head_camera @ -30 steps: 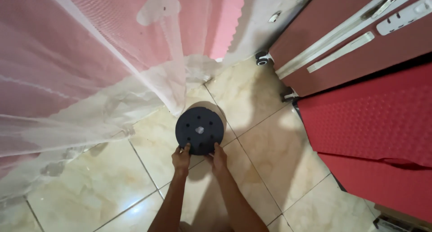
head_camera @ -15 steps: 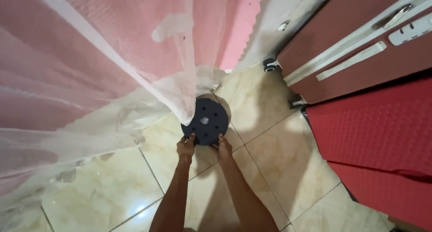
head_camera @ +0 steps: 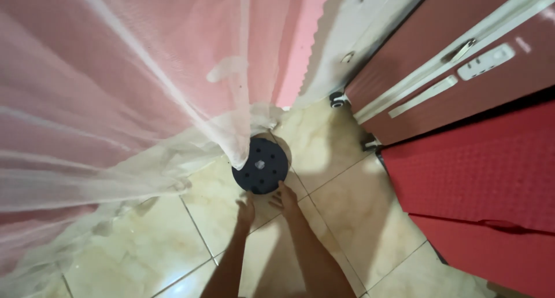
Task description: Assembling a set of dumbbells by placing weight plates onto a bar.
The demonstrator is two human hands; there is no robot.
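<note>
A round black disc with several small holes and a pale centre lies flat on the beige tiled floor, partly under the hem of a sheer pink net curtain. My left hand rests just below the disc's near edge, fingers apart, a small gap from it. The fingertips of my right hand reach the disc's lower right rim. Neither hand grips anything.
Two red hard-shell suitcases stand at the right: one on small wheels by the wall, a textured one nearer. A pink foam panel leans behind the curtain. The curtain's hem bunches on the floor at left.
The disc has slid away from me, further under the curtain. Both hands held its near rim earlier; now they have come off it and lie just behind it.
</note>
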